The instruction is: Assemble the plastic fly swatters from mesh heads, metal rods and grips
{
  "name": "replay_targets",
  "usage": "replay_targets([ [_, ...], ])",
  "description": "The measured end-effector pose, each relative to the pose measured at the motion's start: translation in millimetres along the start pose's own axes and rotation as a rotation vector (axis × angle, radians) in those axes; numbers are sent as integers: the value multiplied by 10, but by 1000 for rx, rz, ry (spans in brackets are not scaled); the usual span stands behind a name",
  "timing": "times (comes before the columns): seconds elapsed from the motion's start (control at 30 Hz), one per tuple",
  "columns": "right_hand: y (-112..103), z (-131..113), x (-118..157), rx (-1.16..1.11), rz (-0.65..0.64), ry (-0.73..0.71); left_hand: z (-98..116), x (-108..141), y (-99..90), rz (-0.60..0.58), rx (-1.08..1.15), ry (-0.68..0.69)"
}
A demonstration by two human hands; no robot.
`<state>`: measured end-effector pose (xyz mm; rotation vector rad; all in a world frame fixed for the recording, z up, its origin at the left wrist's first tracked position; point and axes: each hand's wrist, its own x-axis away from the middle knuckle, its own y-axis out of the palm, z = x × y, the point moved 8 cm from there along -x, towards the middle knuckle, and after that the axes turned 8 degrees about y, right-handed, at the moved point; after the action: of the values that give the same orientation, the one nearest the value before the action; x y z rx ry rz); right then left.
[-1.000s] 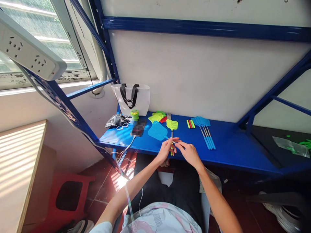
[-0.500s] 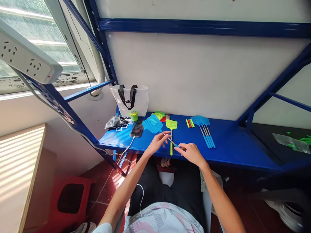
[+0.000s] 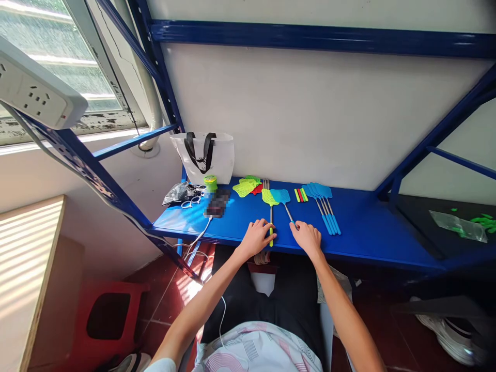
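My right hand [image 3: 306, 236] is closed on the handle of a blue fly swatter [image 3: 280, 196], whose head lies on the blue table [image 3: 364, 227]. My left hand [image 3: 256, 237] is at the handle of a yellow-green swatter [image 3: 270, 197], fingers curled around the handle near the table's front edge. Further right, several blue swatters [image 3: 329, 217] lie side by side with their handles toward me. Small red, yellow and green pieces [image 3: 300, 195] sit between them and the held blue swatter. Behind the yellow-green swatter are metal fork-like prongs [image 3: 266, 184].
Loose yellow-green [image 3: 244, 188] and red heads [image 3: 257, 189] lie at the back. To the left are a white bag [image 3: 222, 157], a green-lidded tub [image 3: 210, 183], scissors [image 3: 191, 201] and a blurred phone-like object [image 3: 217, 203] with a cable. Blue frame bars [image 3: 271, 36] surround the table.
The blue swatter has moved right and down onto the table in my right hand. My left hand has left its shaft and moved down to the yellow-green handle.
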<state>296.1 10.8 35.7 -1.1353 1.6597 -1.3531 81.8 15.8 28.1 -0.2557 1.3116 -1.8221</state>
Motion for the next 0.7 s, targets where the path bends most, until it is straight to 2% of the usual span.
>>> replay_targets([
  [0.27, -11, -23, 60, 28, -55, -55, 4, 7, -3, -3, 164, -42],
  [0.4, -48, -76, 120, 13, 11, -80, 45, 5, -77, -2, 369, -1],
  [0.57, -67, -309, 285, -30, 150, -222, 159, 19, -147, -188, 680, 133],
  [0.63, -8, -432, 371, -30, 140, -284, 107, 19, -229, -176, 687, 115],
  [0.7, 63, -523, 434, -8, 112, -307, 5, 12, -335, -101, 663, 63],
])
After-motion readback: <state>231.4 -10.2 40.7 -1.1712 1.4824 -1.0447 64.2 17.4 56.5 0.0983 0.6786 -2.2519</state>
